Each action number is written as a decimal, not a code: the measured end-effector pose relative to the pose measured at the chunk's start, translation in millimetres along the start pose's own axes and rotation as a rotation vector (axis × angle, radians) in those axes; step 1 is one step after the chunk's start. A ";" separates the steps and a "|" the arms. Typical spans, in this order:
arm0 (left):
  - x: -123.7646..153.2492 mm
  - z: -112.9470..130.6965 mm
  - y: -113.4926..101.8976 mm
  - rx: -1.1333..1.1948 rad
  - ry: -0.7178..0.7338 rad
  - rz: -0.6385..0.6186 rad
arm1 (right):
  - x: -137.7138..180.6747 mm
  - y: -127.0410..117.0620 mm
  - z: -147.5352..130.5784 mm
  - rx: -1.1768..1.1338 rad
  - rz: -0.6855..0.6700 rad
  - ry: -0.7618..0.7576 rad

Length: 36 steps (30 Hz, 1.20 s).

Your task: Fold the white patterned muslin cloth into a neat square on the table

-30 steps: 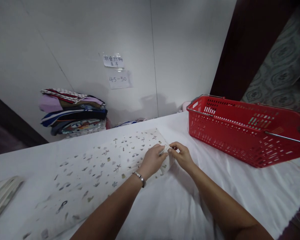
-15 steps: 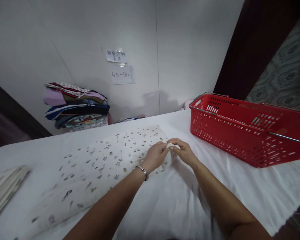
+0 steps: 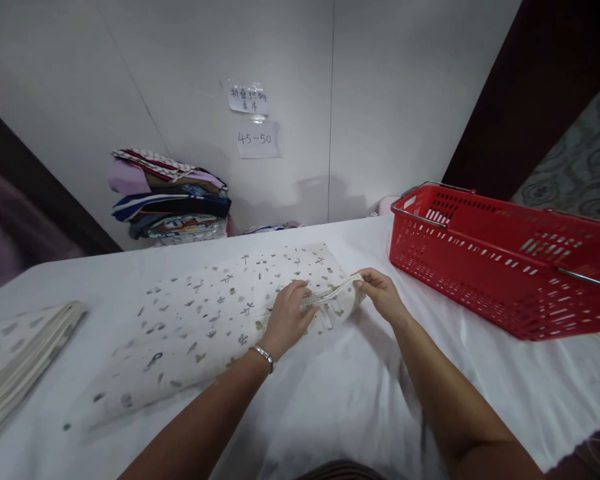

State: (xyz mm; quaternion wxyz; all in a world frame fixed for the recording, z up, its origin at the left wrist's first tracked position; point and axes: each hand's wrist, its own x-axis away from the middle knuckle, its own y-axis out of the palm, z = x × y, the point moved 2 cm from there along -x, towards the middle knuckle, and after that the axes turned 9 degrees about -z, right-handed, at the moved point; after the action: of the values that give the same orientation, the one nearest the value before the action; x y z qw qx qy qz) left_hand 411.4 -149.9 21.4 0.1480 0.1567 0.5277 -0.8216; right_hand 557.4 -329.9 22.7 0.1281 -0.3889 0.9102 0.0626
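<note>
Person's left hand (image 3: 287, 317), bracelet (image 3: 264, 353) at wrist, presses down with fingers closed on right end of patterned cloth (image 3: 215, 313). Right hand (image 3: 383, 297) pinches same end's folded edge between thumb and fingertips. Cloth lies flat across middle of white-covered table (image 3: 340, 400), its long side running from left front toward far right. Red basket (image 3: 505, 267) sits at right edge, near right hand. Pile of folded clothes (image 3: 170, 200) lies at far left against wall. Folded fabric (image 3: 15, 350) at left edge.
</note>
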 end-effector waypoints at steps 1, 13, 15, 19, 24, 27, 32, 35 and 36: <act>3.4 2.5 -0.5 -0.030 0.016 0.026 | 0.1 0.0 0.2 0.003 -0.004 -0.003; -8.8 24.4 8.0 -0.129 -0.115 -0.018 | 1.9 0.7 -0.2 0.011 -0.053 -0.009; -7.3 25.6 7.0 -0.107 -0.096 -0.020 | 1.7 0.2 0.3 0.005 -0.053 -0.007; 0.1 29.5 3.2 -0.059 -0.020 -0.036 | 1.3 -0.4 0.1 0.003 -0.056 -0.008; 4.2 27.6 -1.2 -0.013 0.010 -0.007 | 1.0 -0.9 -1.5 0.024 -0.045 0.008; -1.0 21.7 -2.9 0.064 -0.052 -0.058 | 1.0 -1.8 -2.0 0.015 -0.043 0.013; -7.3 17.0 -2.2 0.071 -0.183 -0.206 | 1.3 -3.6 -1.2 -0.017 -0.060 -0.006; -4.6 17.9 0.4 0.068 -0.236 -0.229 | 1.1 -4.1 0.2 -0.024 -0.048 -0.005; -3.3 18.4 1.5 0.074 -0.250 -0.239 | 1.0 -4.1 0.7 -0.027 -0.040 -0.003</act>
State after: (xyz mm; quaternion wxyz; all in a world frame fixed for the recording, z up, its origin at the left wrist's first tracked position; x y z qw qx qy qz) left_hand 413.2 -167.0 28.9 0.1081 -0.0052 0.4893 -0.8654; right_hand 559.9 -333.3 21.6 0.1255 -0.4086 0.9011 0.0729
